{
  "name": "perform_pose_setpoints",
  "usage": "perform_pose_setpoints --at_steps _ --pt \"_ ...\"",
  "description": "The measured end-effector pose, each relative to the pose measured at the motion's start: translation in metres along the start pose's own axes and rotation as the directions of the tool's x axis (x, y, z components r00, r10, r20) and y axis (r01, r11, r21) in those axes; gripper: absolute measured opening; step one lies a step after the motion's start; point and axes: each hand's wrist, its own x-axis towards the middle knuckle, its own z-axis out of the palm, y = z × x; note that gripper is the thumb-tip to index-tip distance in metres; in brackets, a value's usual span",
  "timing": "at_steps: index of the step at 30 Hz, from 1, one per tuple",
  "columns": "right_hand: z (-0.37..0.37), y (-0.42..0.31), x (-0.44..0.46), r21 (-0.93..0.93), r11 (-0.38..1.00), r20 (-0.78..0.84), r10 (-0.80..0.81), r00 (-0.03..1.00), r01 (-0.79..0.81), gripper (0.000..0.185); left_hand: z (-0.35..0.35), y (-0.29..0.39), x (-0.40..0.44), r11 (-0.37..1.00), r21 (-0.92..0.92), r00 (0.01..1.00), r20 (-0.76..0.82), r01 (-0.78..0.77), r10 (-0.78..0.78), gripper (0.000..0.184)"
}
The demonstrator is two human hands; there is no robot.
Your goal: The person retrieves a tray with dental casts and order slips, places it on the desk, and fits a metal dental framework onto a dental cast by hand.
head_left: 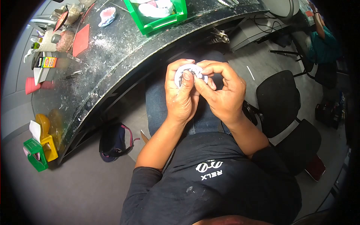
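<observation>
Above my lap, both hands are around a white rounded piece (179, 76), which looks like a plaster dental cast with dark marks along its inner curve. My left hand (182, 93) is closed round its left side, the thumb lying across the inside. On the right edge, my right hand (222, 88) pinches with thumb and index finger; whether a small part sits between those fingertips is too small to tell. The fingers hide much of the piece's right and lower side.
A dark curved bench (123, 45) holds a green bin (165, 25) with white casts, a pink-and-white cast (107, 17), a red sheet (81, 40) and jars. Yellow and green bins stand at its left end. Black chairs (279, 103) and a person (324, 43) are at right.
</observation>
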Motion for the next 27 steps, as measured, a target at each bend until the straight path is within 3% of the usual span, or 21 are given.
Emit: perform_pose_setpoints --at_steps 18,21,23,24,27 --pt "0.001 0.004 0.000 -0.004 1.000 0.001 -0.013 1.000 0.013 0.026 -0.002 -0.001 0.001 1.000 -0.008 1.000 -0.023 -0.005 0.005 0.035" --pt "0.001 0.007 0.000 0.028 0.999 -0.005 0.024 1.000 -0.024 0.025 -0.004 0.001 0.001 0.997 0.072 1.000 0.014 -0.024 0.023 0.035" --pt "0.000 0.011 0.001 0.037 0.998 0.003 0.047 0.999 -0.047 0.024 -0.003 0.004 0.003 0.991 -0.131 1.000 0.026 0.005 -0.002 0.047" --pt "-0.001 0.012 0.001 0.043 0.996 0.008 0.072 0.997 -0.073 0.023 -0.005 0.005 0.004 0.990 -0.134 0.999 -0.021 0.036 -0.039 0.062" --pt "-0.003 0.008 0.002 -0.001 0.996 0.025 0.093 0.995 -0.093 0.022 -0.006 0.003 0.004 0.997 -0.066 0.999 -0.037 0.037 -0.040 0.060"
